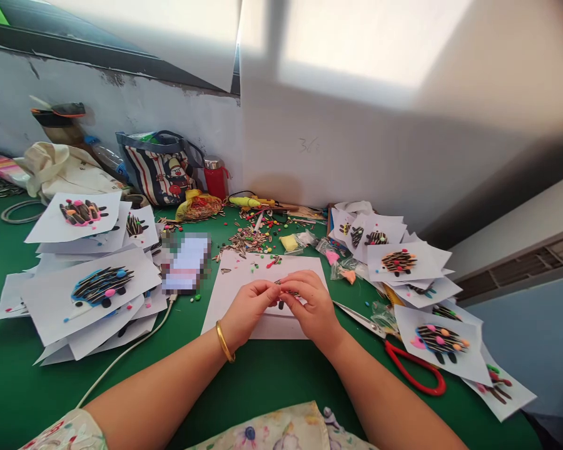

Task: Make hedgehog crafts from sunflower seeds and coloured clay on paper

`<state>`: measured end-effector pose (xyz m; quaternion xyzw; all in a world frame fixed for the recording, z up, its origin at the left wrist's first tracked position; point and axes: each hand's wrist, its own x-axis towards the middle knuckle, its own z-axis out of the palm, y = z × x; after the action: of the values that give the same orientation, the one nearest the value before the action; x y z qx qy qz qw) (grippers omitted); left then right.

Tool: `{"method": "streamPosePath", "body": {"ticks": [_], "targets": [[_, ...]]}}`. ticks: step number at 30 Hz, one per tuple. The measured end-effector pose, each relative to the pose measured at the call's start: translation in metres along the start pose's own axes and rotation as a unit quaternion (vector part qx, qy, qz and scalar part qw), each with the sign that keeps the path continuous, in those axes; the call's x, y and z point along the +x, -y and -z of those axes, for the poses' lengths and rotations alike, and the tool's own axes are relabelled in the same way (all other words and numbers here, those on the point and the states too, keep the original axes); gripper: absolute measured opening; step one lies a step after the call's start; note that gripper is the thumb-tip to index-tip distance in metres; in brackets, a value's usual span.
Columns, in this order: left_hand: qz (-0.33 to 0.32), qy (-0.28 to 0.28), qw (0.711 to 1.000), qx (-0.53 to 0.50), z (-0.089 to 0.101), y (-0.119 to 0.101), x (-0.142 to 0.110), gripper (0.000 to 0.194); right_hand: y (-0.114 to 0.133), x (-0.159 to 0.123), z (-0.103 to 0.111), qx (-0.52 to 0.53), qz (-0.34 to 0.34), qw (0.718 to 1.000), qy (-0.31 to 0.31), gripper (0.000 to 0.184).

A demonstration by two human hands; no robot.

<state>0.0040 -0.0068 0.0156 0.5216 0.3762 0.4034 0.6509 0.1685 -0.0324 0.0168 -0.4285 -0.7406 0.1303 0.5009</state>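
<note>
My left hand (249, 310) and my right hand (313, 311) meet fingertip to fingertip above the white paper (220, 300). Both are closed in a pinch; whatever sits between the fingers is too small and covered to name. Just beneath them, partly hidden, are dark pieces (281, 305) on the paper. Small coloured clay bits (273, 261) and a few seeds lie on the sheet's far part. Behind it spreads a heap of striped sunflower seeds (248, 240) mixed with coloured balls.
Stacks of cards with seed hedgehogs stand left (145, 265) and right (431, 262). Red-handled scissors (415, 373) lie right of the paper. A phone (185, 265) with a white cable (126, 350) is on the left. A striped bag (154, 169) and red bottle (215, 181) stand behind.
</note>
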Motion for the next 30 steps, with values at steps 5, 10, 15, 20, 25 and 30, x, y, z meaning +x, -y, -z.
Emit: {"method": "streamPosePath", "body": {"ticks": [5, 10, 15, 20, 25, 30], "targets": [[0.000, 0.019, 1.000, -0.009, -0.0004, 0.0002, -0.0005, 0.033, 0.0007, 0.0003, 0.0003, 0.012, -0.005, 1.000, -0.012, 0.011], [0.000, 0.007, 1.000, -0.002, -0.0006, -0.0005, 0.0003, 0.033, -0.0004, -0.0003, 0.0006, 0.014, -0.013, 1.000, 0.009, 0.017], [-0.003, 0.018, 1.000, 0.020, -0.0012, -0.0048, -0.0002, 0.036, -0.0020, -0.0010, -0.0013, 0.016, -0.015, 1.000, 0.003, 0.014], [0.003, 0.004, 1.000, 0.010, -0.0021, -0.0064, -0.0003, 0.035, -0.0008, 0.0008, 0.0020, 0.017, -0.015, 1.000, -0.014, 0.013], [0.008, 0.003, 1.000, -0.014, -0.0018, -0.0038, 0.0006, 0.031, -0.0003, 0.0016, 0.0054, 0.015, -0.007, 1.000, -0.027, 0.015], [-0.004, 0.017, 1.000, -0.008, 0.0005, 0.0010, 0.0010, 0.032, 0.0017, -0.0006, 0.0024, 0.018, 0.004, 1.000, 0.005, 0.019]]}}
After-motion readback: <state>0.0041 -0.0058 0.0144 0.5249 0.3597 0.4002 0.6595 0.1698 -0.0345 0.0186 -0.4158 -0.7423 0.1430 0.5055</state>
